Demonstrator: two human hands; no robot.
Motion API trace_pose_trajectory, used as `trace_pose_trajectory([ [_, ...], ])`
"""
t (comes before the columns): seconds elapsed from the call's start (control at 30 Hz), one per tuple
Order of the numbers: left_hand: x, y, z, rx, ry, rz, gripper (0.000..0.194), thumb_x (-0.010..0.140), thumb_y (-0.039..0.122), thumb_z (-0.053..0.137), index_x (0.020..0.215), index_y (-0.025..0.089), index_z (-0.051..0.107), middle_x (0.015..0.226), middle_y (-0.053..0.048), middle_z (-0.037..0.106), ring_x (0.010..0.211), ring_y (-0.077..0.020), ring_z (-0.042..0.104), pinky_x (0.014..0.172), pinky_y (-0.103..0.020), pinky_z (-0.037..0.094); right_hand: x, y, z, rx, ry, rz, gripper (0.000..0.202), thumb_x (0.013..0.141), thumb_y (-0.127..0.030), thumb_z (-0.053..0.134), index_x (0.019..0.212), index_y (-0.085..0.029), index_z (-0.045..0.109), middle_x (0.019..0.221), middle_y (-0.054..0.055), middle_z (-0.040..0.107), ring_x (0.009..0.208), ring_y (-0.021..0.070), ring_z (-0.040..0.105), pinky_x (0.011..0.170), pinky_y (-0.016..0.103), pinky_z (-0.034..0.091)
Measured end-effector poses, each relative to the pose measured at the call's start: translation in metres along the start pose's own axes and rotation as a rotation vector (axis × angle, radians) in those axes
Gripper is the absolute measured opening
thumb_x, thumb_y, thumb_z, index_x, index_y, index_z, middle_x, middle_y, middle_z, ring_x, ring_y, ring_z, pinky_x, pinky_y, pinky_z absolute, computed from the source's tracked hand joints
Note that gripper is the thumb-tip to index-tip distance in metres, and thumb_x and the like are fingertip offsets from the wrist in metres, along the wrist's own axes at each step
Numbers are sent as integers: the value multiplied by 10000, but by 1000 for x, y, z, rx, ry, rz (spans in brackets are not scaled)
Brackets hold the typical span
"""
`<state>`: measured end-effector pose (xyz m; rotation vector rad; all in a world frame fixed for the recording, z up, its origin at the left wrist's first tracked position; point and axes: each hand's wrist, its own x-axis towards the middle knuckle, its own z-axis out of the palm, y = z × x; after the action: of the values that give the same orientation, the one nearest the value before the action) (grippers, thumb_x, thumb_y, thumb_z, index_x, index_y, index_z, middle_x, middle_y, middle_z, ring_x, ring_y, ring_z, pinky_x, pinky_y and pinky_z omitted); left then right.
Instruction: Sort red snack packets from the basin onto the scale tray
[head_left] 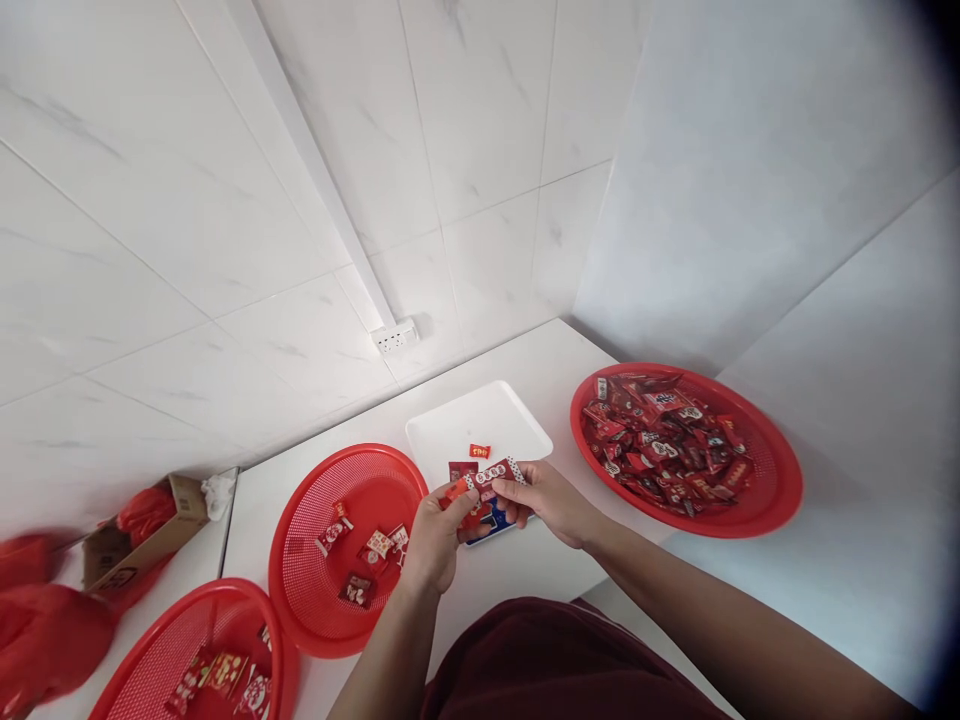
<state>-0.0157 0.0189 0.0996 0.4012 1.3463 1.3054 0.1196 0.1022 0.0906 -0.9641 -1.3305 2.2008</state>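
Note:
Above a white tray (pixel 480 420), both hands hold a small red candy packet (pixel 491 474) with white dotted ends and round white marks. My left hand (pixel 435 545) is closed, its thumb pressing the packet's left end. Orange-red wrapping shows at those fingers too, though I cannot tell whether it is a separate piece. My right hand (pixel 551 503) pinches the packet's right part between thumb and fingers. On the tray lie a small red packet (pixel 480 451) and a dark red packet (pixel 461 469). Something blue (pixel 495 520) shows beneath the hands, partly hidden.
A red basket (pixel 784 490) heaped with red candy packets stands at right. Left of the tray, another red basket (pixel 296 570) holds several packets; a third basket (pixel 142 665) sits nearer. A cardboard box (pixel 142 545) with red plastic is far left. A socket strip (pixel 395 338) is on the wall.

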Motion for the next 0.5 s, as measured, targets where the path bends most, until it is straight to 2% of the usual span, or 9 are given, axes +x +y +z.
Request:
trace_pose_trajectory([
  [0.2,1,1,3,4,15,-12,317,622,379,706,843,153,675,764,-45,668,683,-139,598,560,-218,480,-2,-1,-1,72,-19,63,389,664,-519,631,651,-130,632,603,34,635,491,101,572,469,219,433],
  [0.5,-1,2,5,50,-57,-6,357,616,400,709,865,147,675,793,-64,666,714,-157,592,564,-236,478,-8,-7,2,-11,42,21,410,643,-547,637,660,-138,628,578,16,619,523,110,567,525,250,455],
])
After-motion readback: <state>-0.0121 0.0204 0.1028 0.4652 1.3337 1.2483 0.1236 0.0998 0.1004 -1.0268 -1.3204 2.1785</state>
